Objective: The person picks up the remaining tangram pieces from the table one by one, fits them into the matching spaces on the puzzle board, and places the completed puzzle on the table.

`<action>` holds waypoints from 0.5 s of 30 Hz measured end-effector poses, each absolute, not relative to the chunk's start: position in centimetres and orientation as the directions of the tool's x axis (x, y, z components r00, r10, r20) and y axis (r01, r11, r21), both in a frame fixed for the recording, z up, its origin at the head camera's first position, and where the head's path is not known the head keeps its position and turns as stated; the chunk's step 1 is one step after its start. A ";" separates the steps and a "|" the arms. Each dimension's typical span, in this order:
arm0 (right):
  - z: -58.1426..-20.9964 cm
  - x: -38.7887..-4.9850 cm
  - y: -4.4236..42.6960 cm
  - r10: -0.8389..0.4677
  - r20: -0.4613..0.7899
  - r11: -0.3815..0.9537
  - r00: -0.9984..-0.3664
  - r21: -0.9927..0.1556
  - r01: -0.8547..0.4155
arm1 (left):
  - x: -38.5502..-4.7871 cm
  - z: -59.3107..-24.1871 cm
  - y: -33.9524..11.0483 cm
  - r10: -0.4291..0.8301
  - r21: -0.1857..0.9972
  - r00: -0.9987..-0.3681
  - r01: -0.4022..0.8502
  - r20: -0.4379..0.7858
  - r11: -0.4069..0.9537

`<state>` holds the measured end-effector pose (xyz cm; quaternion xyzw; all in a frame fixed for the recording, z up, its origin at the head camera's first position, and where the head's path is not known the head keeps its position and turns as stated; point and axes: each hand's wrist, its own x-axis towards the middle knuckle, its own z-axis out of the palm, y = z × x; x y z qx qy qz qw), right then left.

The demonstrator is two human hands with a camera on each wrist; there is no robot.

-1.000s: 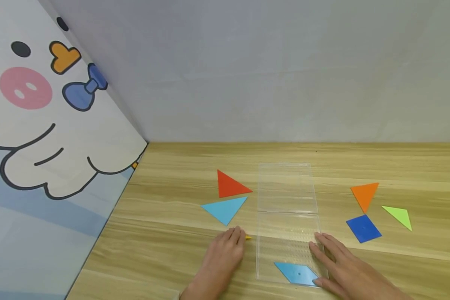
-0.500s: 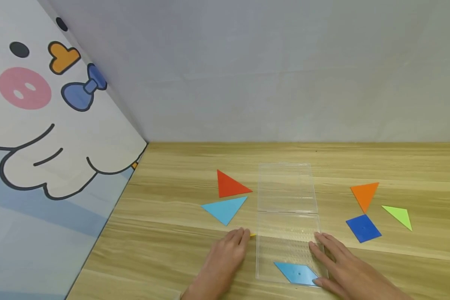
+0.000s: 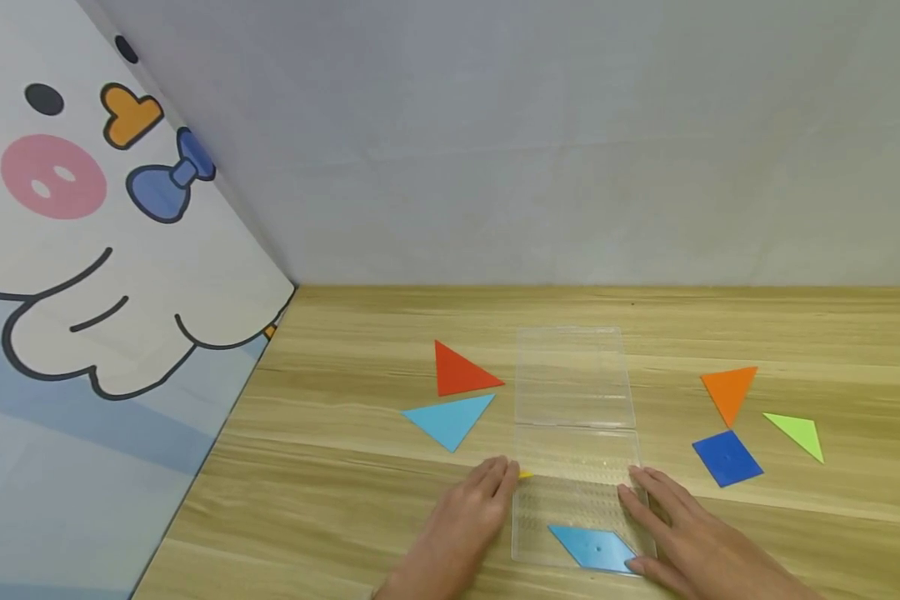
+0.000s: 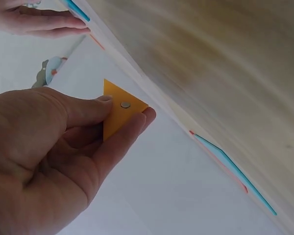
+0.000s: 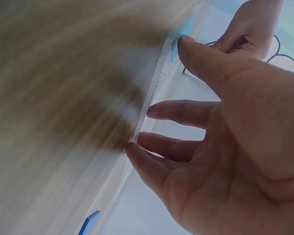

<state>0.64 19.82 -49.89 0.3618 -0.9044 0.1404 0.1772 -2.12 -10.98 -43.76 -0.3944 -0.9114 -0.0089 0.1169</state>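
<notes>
My left hand [image 3: 467,518] pinches a small yellow triangle tile [image 4: 116,115] between thumb and fingers; a round silver dot shows on its face. In the head view only the tile's tip sticks out, over the left edge of an unfolded clear plastic case [image 3: 573,454]. Along the case's right edge rests my right hand [image 3: 693,533], fingers spread and fairly straight. Its thumb touches the corner of a light blue parallelogram tile [image 3: 589,547], which lies at the near end of the case.
Left of the case lie a red triangle [image 3: 461,372] and a light blue triangle [image 3: 452,419]. On its right are an orange triangle [image 3: 731,392], a dark blue square [image 3: 727,458] and a lime triangle [image 3: 800,433]. A pale wall [image 3: 555,150] stands behind the wooden table [image 3: 307,400].
My left hand has moved right with the yellow triangle tile, from beside the case to its left edge. The right hand and the other tiles have stayed in place.
</notes>
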 end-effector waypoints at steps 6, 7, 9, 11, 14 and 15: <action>-50.0 0.7 19.8 -0.598 0.426 0.698 -0.679 -0.138 -0.702 | -2.1 -43.8 -10.3 0.736 -0.083 -0.646 0.738 0.200 0.670; -50.0 0.7 19.8 -0.598 0.429 0.695 -0.677 -0.144 -0.704 | -2.1 -43.9 -10.2 0.741 -0.091 -0.640 0.741 0.200 0.665; -50.1 0.6 19.7 -0.598 0.436 0.688 -0.672 -0.151 -0.710 | -2.1 -44.0 -9.9 0.752 -0.114 -0.626 0.748 0.206 0.654; -50.1 0.6 19.7 -0.600 0.439 0.682 -0.669 -0.157 -0.714 | -2.1 -44.0 -9.6 0.761 -0.130 -0.613 0.754 0.213 0.644; -50.0 0.6 19.7 -0.601 0.437 0.678 -0.669 -0.165 -0.716 | -2.0 -44.1 -9.2 0.771 -0.157 -0.593 0.759 0.233 0.631; -50.0 0.6 19.7 -0.601 0.438 0.677 -0.669 -0.166 -0.717 | -1.9 -44.2 -9.1 0.774 -0.163 -0.587 0.761 0.239 0.628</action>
